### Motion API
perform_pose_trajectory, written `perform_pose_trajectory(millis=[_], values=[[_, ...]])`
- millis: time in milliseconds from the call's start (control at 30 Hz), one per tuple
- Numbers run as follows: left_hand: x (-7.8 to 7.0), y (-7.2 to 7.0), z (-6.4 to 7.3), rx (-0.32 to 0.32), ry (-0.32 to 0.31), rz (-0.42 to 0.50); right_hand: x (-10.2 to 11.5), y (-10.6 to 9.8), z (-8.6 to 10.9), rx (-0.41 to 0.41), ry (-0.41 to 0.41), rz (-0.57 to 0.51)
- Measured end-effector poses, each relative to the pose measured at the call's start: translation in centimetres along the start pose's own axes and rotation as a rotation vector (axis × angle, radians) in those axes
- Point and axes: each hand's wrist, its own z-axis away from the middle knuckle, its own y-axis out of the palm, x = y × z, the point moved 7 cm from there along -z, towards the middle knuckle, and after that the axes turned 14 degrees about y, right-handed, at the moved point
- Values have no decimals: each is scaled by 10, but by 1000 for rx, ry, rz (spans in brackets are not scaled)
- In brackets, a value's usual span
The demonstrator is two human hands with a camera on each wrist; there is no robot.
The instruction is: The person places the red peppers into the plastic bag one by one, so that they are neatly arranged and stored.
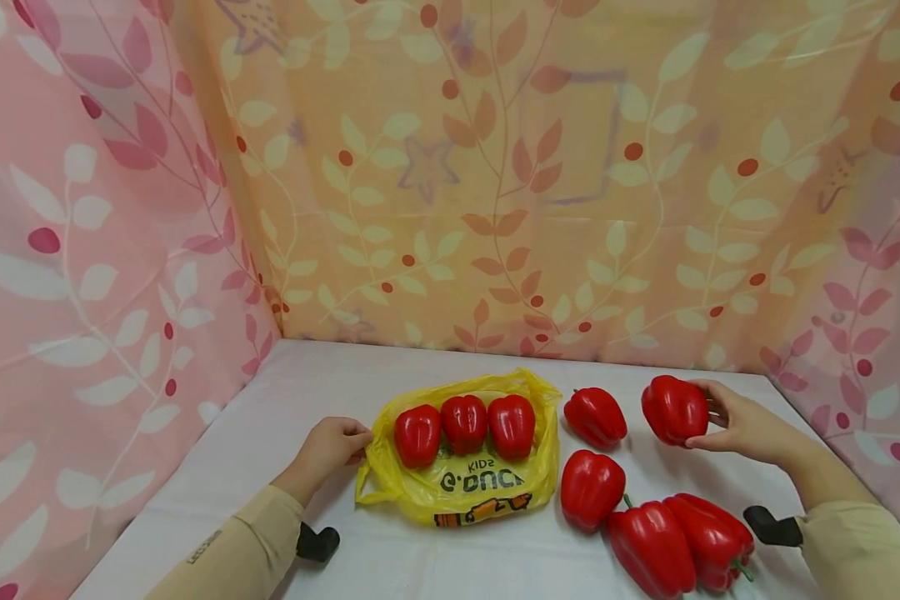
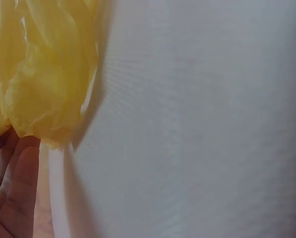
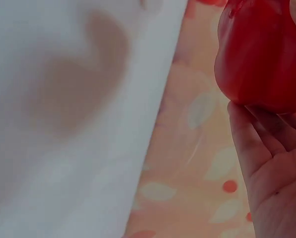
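Note:
A yellow plastic bag (image 1: 420, 492) with dark lettering lies spread open on the table, and three red bell peppers (image 1: 465, 423) sit in a row inside it. My left hand (image 1: 330, 450) pinches the bag's left rim; the left wrist view shows the fingertips at the crumpled yellow edge (image 2: 43, 94). On the right, my right hand (image 1: 742, 423) holds a red bell pepper (image 1: 675, 409) between thumb and fingers. In the right wrist view this held pepper (image 3: 262, 54) is raised above the white surface, its shadow falling apart from it.
Between the bag and my right arm lie more red bell peppers: one at the back (image 1: 596, 417), one in the middle (image 1: 592, 490), and two side by side nearer me (image 1: 652, 550). A patterned curtain (image 1: 495, 208) encloses the white table (image 1: 420, 567) at the back and sides.

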Motion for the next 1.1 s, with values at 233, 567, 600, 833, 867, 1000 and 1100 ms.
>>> perform_pose_trajectory(millis=[233, 567, 600, 833, 867, 1000, 1100], values=[[0, -1, 1, -4, -4, 0, 41, 2, -7, 29, -60, 2], [2, -7, 4, -12, -5, -49, 92, 18, -21, 112, -151, -26], [2, -8, 5, -11, -5, -58, 97, 20, -23, 118, -166, -28], [1, -13, 11, -16, -7, -113, 122, 35, -31, 163, -202, -45], [0, -13, 12, -17, -5, -113, 124, 38, -32, 170, -198, -48], [-1, -12, 16, -1, -19, -123, 133, 46, -35, 203, -203, -50], [1, -10, 18, 16, -40, -126, 141, 51, -36, 228, -211, -68]])
